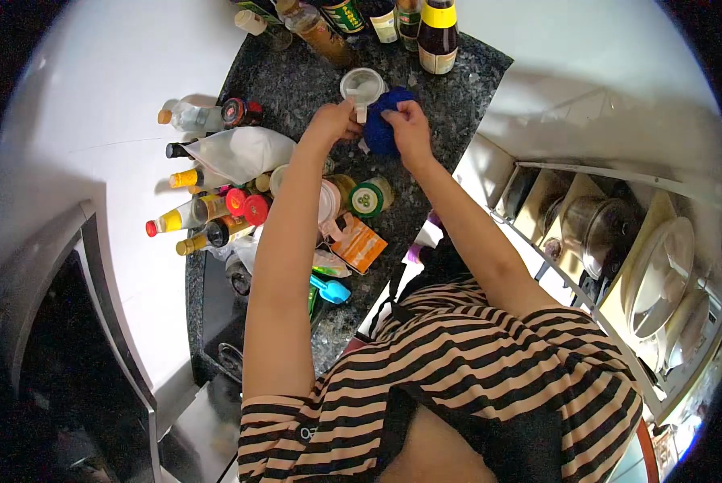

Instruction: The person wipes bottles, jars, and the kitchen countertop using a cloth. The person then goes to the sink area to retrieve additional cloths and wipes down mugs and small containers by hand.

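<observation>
Nearest, blue scoop [333,291] on the dark speckled bench [449,117], then orange packet [362,246], and beyond it a green-lidded jar [367,200] lying with its lid up toward the camera. Left of these, a crowd of bottles and jars, incl. red lids [255,209] and a white bag [244,153]. Further on, right grip [390,117] closed, thumb and fingers pinching bunched blue cloth [381,135]. Left grip [354,119] nearly closed at the handle of the clear container [362,85]; exact finger contact partly hidden. Container sits just beside the cloth. Far end: brown bottle [320,36], yellow-banded dark bottle [439,40].
</observation>
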### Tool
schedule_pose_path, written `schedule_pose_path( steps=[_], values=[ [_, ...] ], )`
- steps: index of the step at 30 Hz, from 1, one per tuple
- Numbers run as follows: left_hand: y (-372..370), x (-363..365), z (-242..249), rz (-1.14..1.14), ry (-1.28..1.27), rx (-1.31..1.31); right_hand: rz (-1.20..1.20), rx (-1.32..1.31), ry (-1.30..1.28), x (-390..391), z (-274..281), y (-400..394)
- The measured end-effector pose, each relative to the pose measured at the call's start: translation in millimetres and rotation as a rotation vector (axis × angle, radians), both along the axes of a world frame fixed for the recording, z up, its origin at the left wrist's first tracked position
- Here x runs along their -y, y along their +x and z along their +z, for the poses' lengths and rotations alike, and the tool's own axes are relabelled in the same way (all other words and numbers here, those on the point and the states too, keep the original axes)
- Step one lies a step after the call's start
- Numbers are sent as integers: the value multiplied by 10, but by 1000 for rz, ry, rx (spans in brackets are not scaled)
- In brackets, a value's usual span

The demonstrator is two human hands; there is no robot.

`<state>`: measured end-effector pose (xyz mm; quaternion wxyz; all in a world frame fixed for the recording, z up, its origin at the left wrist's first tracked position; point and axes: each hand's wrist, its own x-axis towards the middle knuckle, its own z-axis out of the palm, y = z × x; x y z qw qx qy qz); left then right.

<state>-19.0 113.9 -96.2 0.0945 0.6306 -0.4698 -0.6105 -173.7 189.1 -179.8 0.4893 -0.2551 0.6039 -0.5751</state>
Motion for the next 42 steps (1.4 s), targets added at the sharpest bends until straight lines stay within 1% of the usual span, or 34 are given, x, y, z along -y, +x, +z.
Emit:
schedule_pose_path(
  steps=[2, 3, 5, 6, 8, 9, 10, 11, 14, 16, 18, 19, 21, 22, 23, 24, 25, 26, 27, 28, 30, 31, 32, 34, 35, 36, 37, 38, 40, 41, 42],
  values=[
    [-23, -25, 35, 12, -1, 26, 46, -49, 28, -93, 219, -86],
    [-22, -37, 53, 9, -5, 25, 140, -112, 13, -163, 366, -130],
    [-46, -57, 112, 4, -14, 23, 140, -244, -109, -190, 374, -12],
    [-53, -71, 78, 35, -47, 34, 138, -311, -171, -189, 384, 55],
    [-89, -66, 56, 96, -121, 59, 51, -342, -131, -115, 464, 157],
    [-93, -71, 47, 83, -151, 57, 7, -354, -110, -71, 503, 200],
    [-138, -121, 149, 70, -178, 56, -37, -367, -85, -56, 505, 227],
    [-165, -158, 208, 58, -205, 52, -36, -343, -86, -59, 489, 227],
    [-179, -143, 167, 89, -175, 105, -17, -273, -90, -32, 413, 152],
    [-163, -126, 147, 82, -155, 71, 7, -212, -82, 2, 310, 98],
    [-150, -131, 114, 93, -117, 46, -36, -71, 20, 99, -93, 21],
    [-153, -126, 112, 107, -89, 40, -61, 1, 70, 133, -83, -13],
    [-144, -109, 91, 115, -78, 40, -92, 8, 7, 66, -92, -42],
    [-152, -134, 101, 111, -93, 44, -105, 9, -19, -29, 10, -64],
    [-165, -144, 99, 107, -108, 46, -36, -88, -79, -141, 245, -65],
    [-129, -103, 29, 4, -179, 159, 31, -184, -138, -245, 446, -20],
    [-50, -22, -102, -101, -251, 272, 71, -389, -211, -290, 467, 52],
    [-20, 13, -176, -206, -324, 385, 99, -355, -229, -309, 493, 92],
    [-5, 12, -259, -148, -273, 321, 122, -426, -265, -282, 405, 78],
    [-24, -4, -226, -90, -223, 261, 145, -494, -303, -248, 397, 63],
    [-45, -27, -149, 8, -162, 160, 211, -487, -186, -215, 387, 46],
    [-184, -126, 113, 53, -153, 112, 243, -487, -129, -179, 427, 15],
    [-268, -200, 248, 99, -137, 61, 189, -498, -92, -175, 434, -10],
    [-180, -92, 140, 61, -73, 38, 85, -523, -19, -135, 445, -59],
    [-129, -51, 87, 47, -41, 27, -14, -517, -30, -124, 450, -109],
    [-92, -36, 17, 7, -73, 55, -110, -512, -42, -121, 451, -184],
    [-118, -57, 65, -30, -103, 81, -203, -507, -53, -106, 472, -234],
    [-144, -100, 105, -67, -129, 107, -187, -529, -108, -57, 489, -262],
    [-201, -193, 229, -242, -336, 293, -164, -566, -222, 84, 562, -327],
    [-232, -208, 268, -332, -444, 387, -29, -521, -180, 113, 696, -314],
    [-253, -200, 242, -327, -436, 420, -59, -520, -197, 160, 641, -260]
  ],
)
